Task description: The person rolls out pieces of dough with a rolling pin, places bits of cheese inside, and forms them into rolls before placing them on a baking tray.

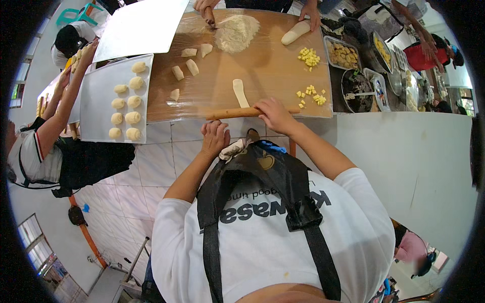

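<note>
My right hand (pixel 276 114) lies over a wooden rolling pin (pixel 237 113), which runs along the near edge of the plastic-covered table (pixel 204 92). Just below the pin's left end is my left hand (pixel 216 137), its fingers bent at the table edge. Whether those fingers touch the pin cannot be told. A flat strip of dough (pixel 240 92) stretches away from me, its near end meeting the pin. Small yellow cubes (pixel 311 90) lie in a loose group to the right, with a larger pile of yellow cubes (pixel 309 57) behind them.
Several cut dough pieces (pixel 192 67) lie left. A tray (pixel 91 110) holds rolled dough pieces (pixel 132 117). Across the table, another person's hand (pixel 206 4) holds a tool by flour (pixel 237 33); another hand rests on a dough log (pixel 295 33). Containers (pixel 342 53) stand right.
</note>
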Available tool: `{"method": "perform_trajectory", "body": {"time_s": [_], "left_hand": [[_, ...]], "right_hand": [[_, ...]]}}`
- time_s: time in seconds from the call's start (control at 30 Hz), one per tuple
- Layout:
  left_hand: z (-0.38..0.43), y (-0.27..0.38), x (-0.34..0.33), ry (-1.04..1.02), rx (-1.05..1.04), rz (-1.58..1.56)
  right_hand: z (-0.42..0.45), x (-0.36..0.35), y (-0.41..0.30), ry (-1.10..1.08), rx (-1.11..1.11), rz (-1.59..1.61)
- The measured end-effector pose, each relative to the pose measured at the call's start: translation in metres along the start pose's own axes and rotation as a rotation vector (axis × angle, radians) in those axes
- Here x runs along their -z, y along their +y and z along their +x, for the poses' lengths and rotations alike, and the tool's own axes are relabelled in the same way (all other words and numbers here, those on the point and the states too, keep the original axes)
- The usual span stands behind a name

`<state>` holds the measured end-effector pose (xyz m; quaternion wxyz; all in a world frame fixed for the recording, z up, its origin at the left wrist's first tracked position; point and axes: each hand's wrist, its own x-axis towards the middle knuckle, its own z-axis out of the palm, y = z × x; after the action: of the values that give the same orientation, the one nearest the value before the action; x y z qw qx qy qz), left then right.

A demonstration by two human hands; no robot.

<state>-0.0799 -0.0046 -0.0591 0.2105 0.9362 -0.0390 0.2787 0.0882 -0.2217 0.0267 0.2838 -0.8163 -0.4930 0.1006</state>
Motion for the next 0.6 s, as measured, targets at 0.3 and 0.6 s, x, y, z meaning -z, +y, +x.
{"method": "perform_trajectory", "body": {"time_s": [0.3, 0.6], "left_hand": [[0.027, 0.016, -0.006, -0.013, 0.056, 0.043], [0.033, 0.020, -0.010, -0.061, 0.266, 0.017]], "right_hand": [[0.008, -0.023, 0.001, -0.002, -0.133, 0.008], [0.006, -0.027, 0.004, 0.053, -0.136, -0.067]]}}
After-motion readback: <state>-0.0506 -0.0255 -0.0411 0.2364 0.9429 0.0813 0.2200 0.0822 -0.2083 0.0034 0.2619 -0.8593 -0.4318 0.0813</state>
